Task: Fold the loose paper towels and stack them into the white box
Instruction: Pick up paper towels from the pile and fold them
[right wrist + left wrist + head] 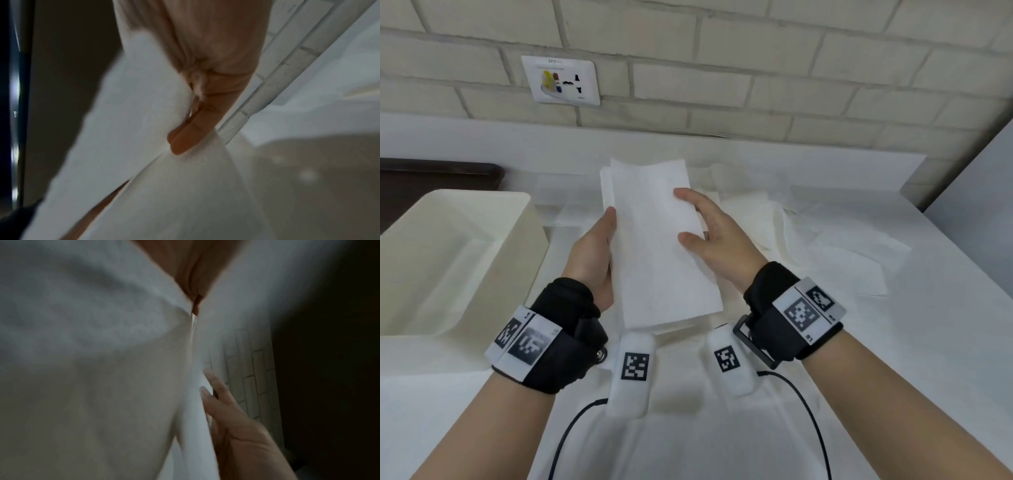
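Towel (pixel 654 240) was folded, pinched by left hand (pixel 594 253) and right hand (pixel 717 240) above bench (pixel 893 342); box (pixel 448 257) at left edge.

Pale brick wall (pixel 722 68), socket plate (pixel 561 79)

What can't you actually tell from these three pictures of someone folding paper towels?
- White box, head view: the left frame edge cuts it off, and its floor is washed out, so any stack inside is unclear.
- Left hand fingers, head view: hidden behind the folded paper towel.
- Layer count: the wrist views are blurred.
- Loose paper towels: white on a white table, so they can't be counted.
- Wall socket label: too small.
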`<state>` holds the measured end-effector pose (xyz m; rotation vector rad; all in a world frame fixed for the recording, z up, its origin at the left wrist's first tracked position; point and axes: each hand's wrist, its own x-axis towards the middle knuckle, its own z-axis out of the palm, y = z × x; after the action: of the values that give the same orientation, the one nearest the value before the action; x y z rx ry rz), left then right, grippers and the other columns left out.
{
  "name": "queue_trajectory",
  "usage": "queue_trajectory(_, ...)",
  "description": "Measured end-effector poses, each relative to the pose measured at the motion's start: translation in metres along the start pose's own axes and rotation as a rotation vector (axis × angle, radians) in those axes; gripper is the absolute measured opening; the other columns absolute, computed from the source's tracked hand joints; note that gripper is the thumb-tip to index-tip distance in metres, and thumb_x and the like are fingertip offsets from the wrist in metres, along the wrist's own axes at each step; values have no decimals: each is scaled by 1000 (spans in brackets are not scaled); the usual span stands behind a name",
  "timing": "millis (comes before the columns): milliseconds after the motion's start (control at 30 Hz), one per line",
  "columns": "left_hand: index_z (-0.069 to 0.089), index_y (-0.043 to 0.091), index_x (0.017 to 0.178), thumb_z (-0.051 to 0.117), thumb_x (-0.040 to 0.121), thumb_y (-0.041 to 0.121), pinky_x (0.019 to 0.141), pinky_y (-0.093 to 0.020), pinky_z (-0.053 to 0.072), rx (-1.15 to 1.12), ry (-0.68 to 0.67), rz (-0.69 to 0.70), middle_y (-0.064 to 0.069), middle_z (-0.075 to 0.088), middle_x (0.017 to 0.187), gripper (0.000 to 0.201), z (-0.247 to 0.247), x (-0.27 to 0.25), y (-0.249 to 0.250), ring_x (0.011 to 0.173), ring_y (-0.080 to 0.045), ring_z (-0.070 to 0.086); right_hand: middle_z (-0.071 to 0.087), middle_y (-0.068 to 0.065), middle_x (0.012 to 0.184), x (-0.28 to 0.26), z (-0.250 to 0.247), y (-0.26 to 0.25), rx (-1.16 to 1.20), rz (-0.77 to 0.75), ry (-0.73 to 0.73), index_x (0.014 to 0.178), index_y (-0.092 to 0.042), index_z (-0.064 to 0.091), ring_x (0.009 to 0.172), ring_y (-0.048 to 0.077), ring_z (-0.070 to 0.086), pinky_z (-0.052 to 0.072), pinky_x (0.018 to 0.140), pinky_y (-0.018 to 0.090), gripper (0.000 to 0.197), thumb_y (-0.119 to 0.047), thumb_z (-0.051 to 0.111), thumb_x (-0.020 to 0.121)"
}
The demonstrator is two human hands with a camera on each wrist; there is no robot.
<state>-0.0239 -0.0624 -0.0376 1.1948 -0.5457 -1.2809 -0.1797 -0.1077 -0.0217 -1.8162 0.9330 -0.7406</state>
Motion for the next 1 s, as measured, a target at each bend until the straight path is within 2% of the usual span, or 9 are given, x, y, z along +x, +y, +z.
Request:
queue_trajectory(167, 59, 18, 117, 37, 96, 46, 68, -28, 54, 67, -15, 22, 0, 71, 103, 41, -5, -5, -3, 89, -15, 70, 27, -10, 151, 1, 7, 1, -138, 47, -114, 144, -26, 26, 138, 6, 25, 24, 106, 17, 62, -6, 52, 91)
queue_trajectory(233, 55, 11, 120, 45, 97, 22, 65, -26, 54, 182, 13, 82, -2, 69, 102, 27, -6, -7, -5, 84, -16, 67, 33, -6, 144, 4, 7, -1, -221, 44, -100, 146, -26, 15, 118, 7, 47, 33, 101, 22, 72, -9, 56, 90)
queue_trajectory(300, 51, 7, 123, 44, 95, 7, 67, -28, 50, 244, 64, 122, -4, 65, 103, 28, -11, -7, -8, 83, -17, 63, 37, 0, 138, 9, 1, 1, -243, 85, 22, 146, -27, 11, 91, 7, 51, 39, 91, 26, 75, -10, 57, 89)
queue_trajectory(433, 49, 8, 126, 42, 96, 7, 64, -27, 46, 244, 129, 138, 2, 62, 93, 31, -19, -6, -6, 80, -15, 60, 30, 13, 139, 16, -18, 17, -592, 401, 135, 142, -13, 18, 124, 30, 39, 39, 97, 37, 65, -27, 56, 90)
queue_trajectory(600, 48, 6, 129, 40, 97, 7, 64, -23, 45, 214, 147, 151, 4, 61, 92, 33, -22, -8, -4, 79, -11, 59, 35, 15, 137, 20, -16, 34, -784, 634, 17, 136, -4, 27, 126, 33, 38, 36, 100, 39, 76, -47, 60, 83)
queue_trajectory(700, 48, 5, 130, 40, 98, 7, 65, -23, 45, 213, 151, 152, 4, 61, 92, 33, -25, -9, -4, 79, -11, 59, 39, 13, 135, 23, -12, 39, -779, 629, 41, 134, -3, 29, 124, 32, 42, 37, 100, 40, 73, -43, 63, 82)
queue_trajectory(800, 48, 6, 129, 40, 98, 7, 65, -24, 44, 218, 157, 151, 4, 60, 91, 33, -28, -10, -4, 79, -11, 58, 43, 12, 131, 24, -9, 40, -735, 584, 111, 133, -6, 27, 117, 30, 49, 42, 90, 37, 64, -29, 63, 85)
queue_trajectory(900, 48, 6, 129, 40, 98, 6, 65, -24, 44, 211, 166, 151, 4, 60, 91, 33, -30, -10, -5, 79, -11, 57, 49, 15, 122, 24, -11, 41, -624, 518, 199, 129, -6, 31, 97, 29, 54, 45, 77, 34, 49, -9, 57, 87)
queue_trajectory(1000, 48, 6, 129, 40, 97, 6, 65, -24, 44, 204, 174, 155, 4, 60, 91, 33, -33, -9, -7, 79, -11, 57, 52, 14, 116, 23, -17, 41, -434, 432, 326, 120, -5, 42, 84, 22, 50, 43, 70, 29, 33, -5, 53, 88)
